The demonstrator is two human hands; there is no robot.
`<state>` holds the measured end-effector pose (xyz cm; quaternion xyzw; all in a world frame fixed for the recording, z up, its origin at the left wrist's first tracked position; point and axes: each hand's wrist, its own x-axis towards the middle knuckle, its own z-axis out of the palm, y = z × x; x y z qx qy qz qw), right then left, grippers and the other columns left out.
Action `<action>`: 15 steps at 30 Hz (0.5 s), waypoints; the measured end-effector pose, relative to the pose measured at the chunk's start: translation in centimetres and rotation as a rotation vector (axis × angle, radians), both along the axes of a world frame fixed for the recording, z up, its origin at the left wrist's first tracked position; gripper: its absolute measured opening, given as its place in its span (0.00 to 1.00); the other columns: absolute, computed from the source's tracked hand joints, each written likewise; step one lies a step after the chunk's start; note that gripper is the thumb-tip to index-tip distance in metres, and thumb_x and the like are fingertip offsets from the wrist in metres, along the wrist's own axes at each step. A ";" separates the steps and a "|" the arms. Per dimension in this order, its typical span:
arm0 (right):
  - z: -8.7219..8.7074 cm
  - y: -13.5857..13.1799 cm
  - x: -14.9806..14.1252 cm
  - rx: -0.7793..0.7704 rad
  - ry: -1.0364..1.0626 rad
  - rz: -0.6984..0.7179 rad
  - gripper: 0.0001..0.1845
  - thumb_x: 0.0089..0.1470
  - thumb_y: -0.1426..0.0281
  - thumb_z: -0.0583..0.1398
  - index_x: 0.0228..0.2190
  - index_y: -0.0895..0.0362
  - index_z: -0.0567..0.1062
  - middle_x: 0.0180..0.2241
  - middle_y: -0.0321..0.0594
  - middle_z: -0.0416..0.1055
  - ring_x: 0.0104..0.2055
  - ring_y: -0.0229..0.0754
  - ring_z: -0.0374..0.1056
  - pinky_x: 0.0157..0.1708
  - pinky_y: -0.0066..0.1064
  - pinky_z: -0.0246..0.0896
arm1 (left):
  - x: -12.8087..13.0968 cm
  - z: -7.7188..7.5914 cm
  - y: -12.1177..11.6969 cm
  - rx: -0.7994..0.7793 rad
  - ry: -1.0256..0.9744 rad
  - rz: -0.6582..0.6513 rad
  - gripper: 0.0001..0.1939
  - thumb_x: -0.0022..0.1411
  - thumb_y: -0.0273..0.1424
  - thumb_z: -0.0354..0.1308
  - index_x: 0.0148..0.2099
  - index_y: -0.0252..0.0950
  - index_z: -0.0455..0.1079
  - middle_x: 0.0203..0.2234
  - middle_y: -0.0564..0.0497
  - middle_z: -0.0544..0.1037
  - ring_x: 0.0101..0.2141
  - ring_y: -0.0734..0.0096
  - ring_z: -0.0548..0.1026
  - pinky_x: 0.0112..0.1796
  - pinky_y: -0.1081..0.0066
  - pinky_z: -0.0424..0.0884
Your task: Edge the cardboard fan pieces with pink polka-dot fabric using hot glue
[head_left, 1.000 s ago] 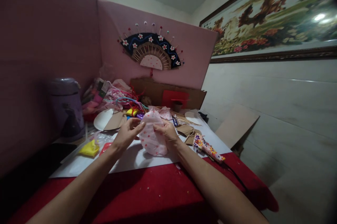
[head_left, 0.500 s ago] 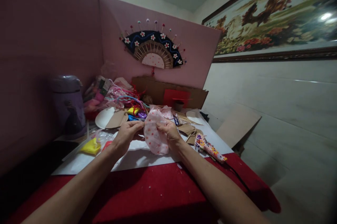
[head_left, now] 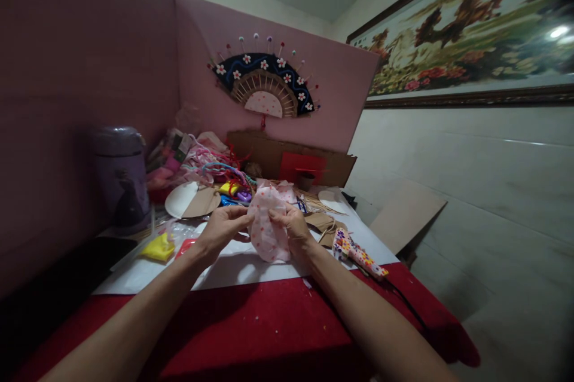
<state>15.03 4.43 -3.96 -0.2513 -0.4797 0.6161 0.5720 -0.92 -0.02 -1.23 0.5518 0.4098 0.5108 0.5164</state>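
Between my hands, above the white sheet on the table, is a piece of pink dotted fabric (head_left: 268, 232) with a rounded outline. My right hand (head_left: 293, 228) grips its right side, thumb on the front face and the other fingers behind. My left hand (head_left: 228, 228) pinches the fabric's left edge between thumb and fingers. More pink dotted fabric (head_left: 287, 192) lies just behind it. To the right of my right hand rests a flower-patterned glue gun (head_left: 359, 253) with a dark cord.
A round white-and-brown card disc (head_left: 192, 199), a yellow packet (head_left: 158, 247) and a purple lidded container (head_left: 121, 182) stand or lie at left. Colourful cords (head_left: 208, 161) are heaped behind. A decorated fan (head_left: 264, 86) hangs on the pink panel. Red cloth (head_left: 251, 322) covers the table's front.
The left thumb has shifted slightly onto the fabric's left edge. The fabric stays between both hands, and the whole view has moved a little.
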 end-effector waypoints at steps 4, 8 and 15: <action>-0.4 0.5 0.3 0.135 -0.212 -0.179 0.21 0.39 0.62 0.66 0.35 0.59 0.72 0.29 0.41 0.74 0.28 0.41 0.68 0.30 0.33 0.63 | -0.1 -0.3 0.3 -0.054 -0.026 0.017 0.16 0.45 0.40 0.65 0.29 0.30 0.74 0.21 0.50 0.76 0.21 0.73 0.73 0.22 0.73 0.71; 0.5 -0.3 0.7 0.594 -0.588 -0.757 0.18 0.49 0.60 0.61 0.39 0.57 0.69 0.40 0.46 0.70 0.42 0.46 0.64 0.43 0.39 0.59 | -0.2 -0.5 0.5 -0.081 -0.079 0.158 0.18 0.43 0.41 0.66 0.28 0.29 0.71 0.19 0.50 0.75 0.21 0.71 0.73 0.23 0.71 0.72; 0.9 -2.8 -0.9 0.952 -1.033 -0.637 0.07 0.53 0.65 0.58 0.32 0.55 0.72 0.36 0.42 0.68 0.41 0.46 0.61 0.44 0.38 0.53 | 0.4 -1.2 0.4 -0.048 -0.095 0.126 0.16 0.43 0.39 0.66 0.27 0.31 0.68 0.19 0.52 0.74 0.22 0.70 0.74 0.24 0.68 0.74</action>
